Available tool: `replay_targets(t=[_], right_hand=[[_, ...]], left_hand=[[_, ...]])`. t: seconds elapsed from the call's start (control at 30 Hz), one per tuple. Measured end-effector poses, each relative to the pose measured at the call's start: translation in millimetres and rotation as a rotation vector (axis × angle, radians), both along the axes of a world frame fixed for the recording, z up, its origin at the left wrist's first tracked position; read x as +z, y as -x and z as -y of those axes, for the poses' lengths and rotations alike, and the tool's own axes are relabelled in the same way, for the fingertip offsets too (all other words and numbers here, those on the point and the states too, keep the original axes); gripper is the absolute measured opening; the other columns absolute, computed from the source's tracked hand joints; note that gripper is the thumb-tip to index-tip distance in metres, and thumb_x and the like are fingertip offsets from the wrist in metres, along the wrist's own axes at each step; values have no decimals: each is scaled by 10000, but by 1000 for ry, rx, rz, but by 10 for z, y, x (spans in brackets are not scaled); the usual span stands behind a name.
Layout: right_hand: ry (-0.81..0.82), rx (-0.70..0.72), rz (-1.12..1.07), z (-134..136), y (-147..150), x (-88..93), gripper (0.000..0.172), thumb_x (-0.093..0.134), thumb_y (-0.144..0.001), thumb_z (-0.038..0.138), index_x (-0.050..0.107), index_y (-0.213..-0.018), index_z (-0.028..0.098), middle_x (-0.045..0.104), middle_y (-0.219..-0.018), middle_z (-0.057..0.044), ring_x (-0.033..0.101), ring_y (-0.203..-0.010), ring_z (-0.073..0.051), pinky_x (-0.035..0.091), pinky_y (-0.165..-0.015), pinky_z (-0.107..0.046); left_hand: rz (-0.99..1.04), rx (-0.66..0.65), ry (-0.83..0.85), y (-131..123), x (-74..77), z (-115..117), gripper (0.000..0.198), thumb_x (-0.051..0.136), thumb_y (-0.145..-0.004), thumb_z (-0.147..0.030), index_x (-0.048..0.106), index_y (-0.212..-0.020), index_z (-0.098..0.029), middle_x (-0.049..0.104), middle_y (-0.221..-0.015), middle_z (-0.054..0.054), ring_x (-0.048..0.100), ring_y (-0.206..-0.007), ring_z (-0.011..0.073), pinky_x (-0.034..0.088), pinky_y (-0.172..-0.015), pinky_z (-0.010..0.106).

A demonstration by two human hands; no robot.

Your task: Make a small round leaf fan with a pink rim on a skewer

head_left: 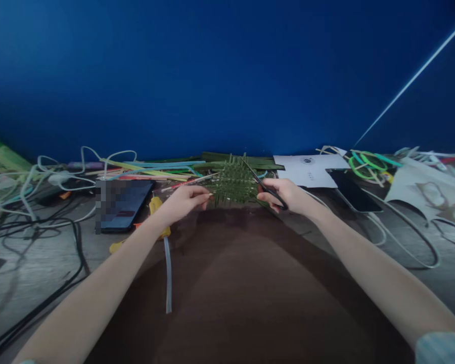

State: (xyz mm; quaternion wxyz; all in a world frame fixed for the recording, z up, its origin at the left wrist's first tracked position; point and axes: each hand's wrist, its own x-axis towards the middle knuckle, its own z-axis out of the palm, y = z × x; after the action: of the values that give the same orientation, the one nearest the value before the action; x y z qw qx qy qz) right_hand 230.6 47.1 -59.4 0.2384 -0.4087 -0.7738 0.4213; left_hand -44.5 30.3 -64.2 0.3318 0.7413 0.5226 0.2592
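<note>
A small woven mat of green leaf strips [234,181] is held up in the middle of the view, with loose strip ends sticking out around its edges. My left hand [185,201] pinches its left edge between thumb and fingers. Closed around black scissors [276,196], my right hand [287,194] is at the mat's right side. The blades slant up and left across the mat's upper right edge. Whether they touch a strip, I cannot tell. Long green leaves [212,157] lie behind the mat.
A tablet-like dark device [127,207] and a yellow-handled tool [155,205] lie left. At right are a white printed sheet [303,171], a phone [358,192] and white cables [420,247]. Black cables [78,247] tangle at far left. A blue wall [227,76] rises behind.
</note>
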Motion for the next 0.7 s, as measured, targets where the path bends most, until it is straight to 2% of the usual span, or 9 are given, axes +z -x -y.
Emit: replay_targets(t=[0.17,0.43,0.7], right_hand=[[17,13,-16,-19,-6,-31,357,606,-744,503,453,-721,181,442,-475,64,458,-378,-81,360,-402,-224],[-25,28,0,6,14,-24,369,570,-771,516,423,-699,186,440,-465,66,465,-376,-80,367,-410,-217],[-62,61,-5,2,2,-25,386,538,-781,544,418,-697,187,467,-477,55,491,-408,-97,378,-461,-233]], left_hand=[[-75,-17,-14,17,61,18,303,496,-799,-354,564,-577,-159,511,-542,-32,349,-458,85,255,-487,229],[-159,-46,-55,1,76,23,323,457,-824,-362,555,-592,-160,531,-581,-24,397,-499,95,287,-519,228],[-176,-30,-30,-19,70,33,314,455,-821,-363,565,-603,-166,503,-549,-35,352,-460,89,273,-502,233]])
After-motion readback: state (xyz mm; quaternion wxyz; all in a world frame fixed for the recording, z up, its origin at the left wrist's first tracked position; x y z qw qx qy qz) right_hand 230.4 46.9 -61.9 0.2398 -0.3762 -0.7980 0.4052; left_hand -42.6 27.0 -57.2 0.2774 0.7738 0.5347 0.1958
